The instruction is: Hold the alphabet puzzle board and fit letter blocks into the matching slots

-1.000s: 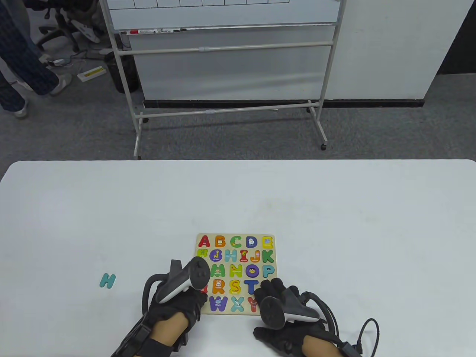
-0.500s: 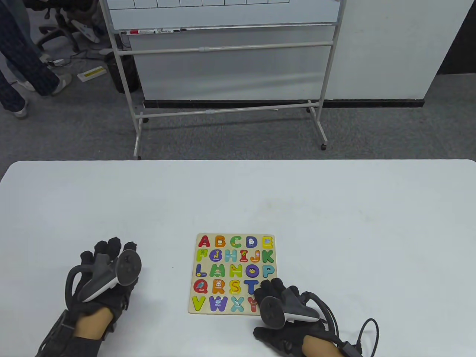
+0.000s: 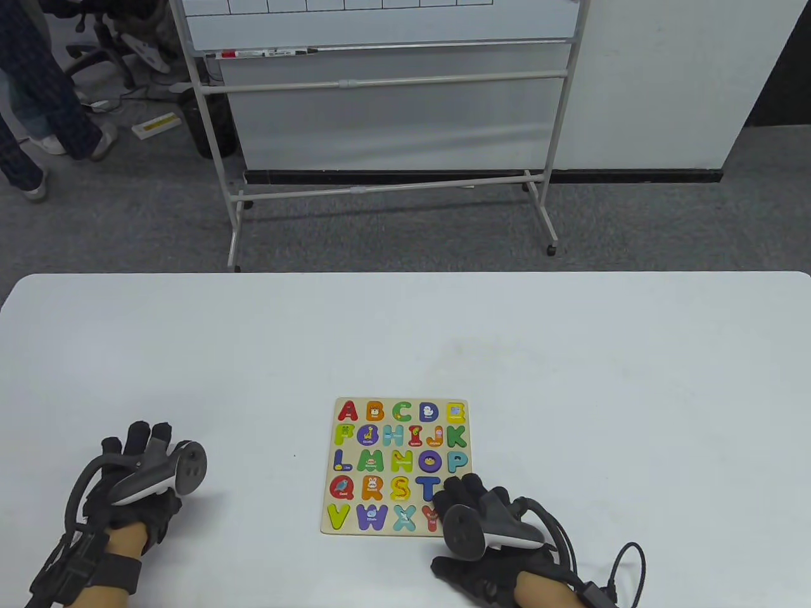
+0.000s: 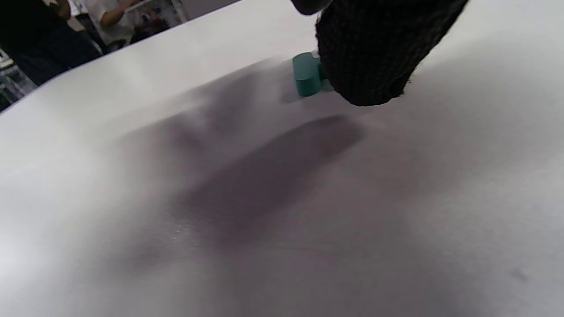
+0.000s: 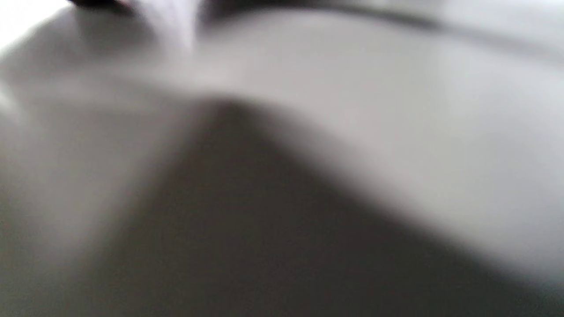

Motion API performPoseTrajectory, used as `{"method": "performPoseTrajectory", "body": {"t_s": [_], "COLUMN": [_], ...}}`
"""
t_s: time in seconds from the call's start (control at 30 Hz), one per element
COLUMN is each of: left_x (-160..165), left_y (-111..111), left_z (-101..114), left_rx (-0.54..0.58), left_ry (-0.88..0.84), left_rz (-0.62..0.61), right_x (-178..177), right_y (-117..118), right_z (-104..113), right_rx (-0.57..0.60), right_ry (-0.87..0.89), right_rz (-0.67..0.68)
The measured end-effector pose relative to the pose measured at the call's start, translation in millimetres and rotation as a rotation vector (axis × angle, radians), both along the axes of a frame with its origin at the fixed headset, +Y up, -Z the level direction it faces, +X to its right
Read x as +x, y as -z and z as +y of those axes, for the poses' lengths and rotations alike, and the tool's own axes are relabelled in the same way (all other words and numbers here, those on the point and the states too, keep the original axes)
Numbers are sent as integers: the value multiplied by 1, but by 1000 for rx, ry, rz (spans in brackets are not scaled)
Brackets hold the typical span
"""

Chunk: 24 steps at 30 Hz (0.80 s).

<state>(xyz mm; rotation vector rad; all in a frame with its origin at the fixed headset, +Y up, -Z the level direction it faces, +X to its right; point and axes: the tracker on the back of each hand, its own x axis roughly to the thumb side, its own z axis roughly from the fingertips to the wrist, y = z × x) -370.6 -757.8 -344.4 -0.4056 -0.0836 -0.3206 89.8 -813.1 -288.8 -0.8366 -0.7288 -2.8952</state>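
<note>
The alphabet puzzle board lies flat near the table's front edge, with most letters seated. Its H slot looks paler than its neighbours. My right hand rests on the board's near right corner, fingers on top of it. My left hand is out to the left, over the spot where the loose teal H block lies. The tracker hides the block in the table view. In the left wrist view the H block lies on the table, right beside a gloved fingertip. The right wrist view is only blur.
The white table stretches wide behind and to the right of the board. A whiteboard stand is on the floor beyond the far edge. A cable trails from my right wrist.
My left hand left the board's near left corner and swept left to the teal H block, now covering it. My right hand and the board have not moved.
</note>
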Motion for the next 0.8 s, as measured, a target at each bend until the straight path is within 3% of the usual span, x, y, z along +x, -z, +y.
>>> {"method": "performPoseTrajectory", "body": {"t_s": [0.23,0.37,0.5,0.8], "left_x": [4,7,9,4], "left_y": [9,17,20,22], "left_z": [-5,-11,-11,-9], "left_rx": [-11,-75,-18,29], "left_ry": [7,57,60,-35], "left_rz": [-13,16,-15,56], "right_x": [0,0,0,0], "right_y": [0,0,0,-1], "right_z": [0,0,0,1], "right_rx": [0,4,6,8], "right_ry": [1,-3,-5,-5], "right_rz": [1,2,2,1]}}
